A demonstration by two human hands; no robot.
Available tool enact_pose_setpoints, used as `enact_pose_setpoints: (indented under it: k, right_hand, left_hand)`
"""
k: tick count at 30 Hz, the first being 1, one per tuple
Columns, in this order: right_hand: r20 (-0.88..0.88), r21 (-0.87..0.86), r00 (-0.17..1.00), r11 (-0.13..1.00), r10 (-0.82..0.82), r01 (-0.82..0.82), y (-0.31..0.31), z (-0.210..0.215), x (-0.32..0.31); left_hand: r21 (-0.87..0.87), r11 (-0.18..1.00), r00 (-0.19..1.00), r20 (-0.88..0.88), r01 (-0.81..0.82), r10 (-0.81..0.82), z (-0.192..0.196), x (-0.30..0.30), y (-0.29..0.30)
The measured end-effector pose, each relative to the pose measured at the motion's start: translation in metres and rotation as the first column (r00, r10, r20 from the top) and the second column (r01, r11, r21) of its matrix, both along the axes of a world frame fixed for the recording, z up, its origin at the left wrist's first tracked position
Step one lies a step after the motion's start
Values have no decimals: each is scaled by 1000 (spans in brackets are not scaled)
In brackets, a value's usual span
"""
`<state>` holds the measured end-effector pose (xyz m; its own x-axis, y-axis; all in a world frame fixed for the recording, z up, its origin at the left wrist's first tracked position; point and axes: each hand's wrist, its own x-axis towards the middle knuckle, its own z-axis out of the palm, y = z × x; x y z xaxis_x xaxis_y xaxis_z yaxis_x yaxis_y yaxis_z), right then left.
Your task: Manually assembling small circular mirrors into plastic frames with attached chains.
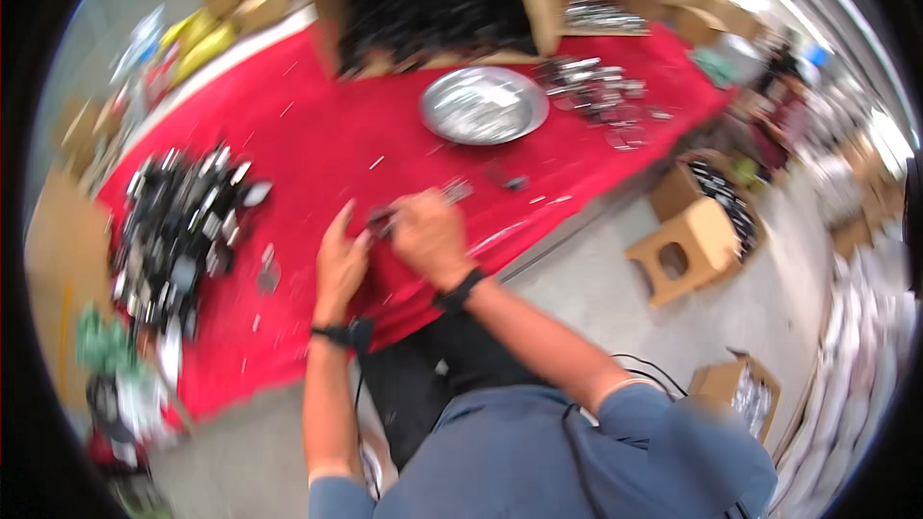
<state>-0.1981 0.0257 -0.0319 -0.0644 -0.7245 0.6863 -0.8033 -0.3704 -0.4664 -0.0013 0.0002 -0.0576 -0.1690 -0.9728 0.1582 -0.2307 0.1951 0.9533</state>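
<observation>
Over the front part of the red-covered table (317,125), my two hands are close together. Fingers bent, my right hand (430,238) grips a small dark piece (382,221); blur and the fingers hide its kind. Beside it on the left, my left hand (339,264) has its finger and thumb stretched apart, the thumb close to the piece. Whether that thumb touches it I cannot tell. Just beyond my right hand lie small shiny pieces (458,190) and a small dark-and-silver piece (516,183).
A heap of black and silver pieces (183,235) covers the table's left side. Farther back are a round metal bowl (437,125), a scattered silver pile (601,91) and a cardboard box (543,0) of black pieces. A brown stool (687,245) stands on the floor at right.
</observation>
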Motion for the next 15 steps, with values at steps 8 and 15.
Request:
enact_pose_setpoints:
  k: [8,15]
  right_hand:
    - [82,219,992,973,-91,71,3,-7,6]
    - [126,194,991,981,-46,20,2,-6,4]
  left_hand:
    - [-66,998,1000,10,20,-19,-28,-29,-15]
    - [85,992,986,-131,-92,102,12,-52,18]
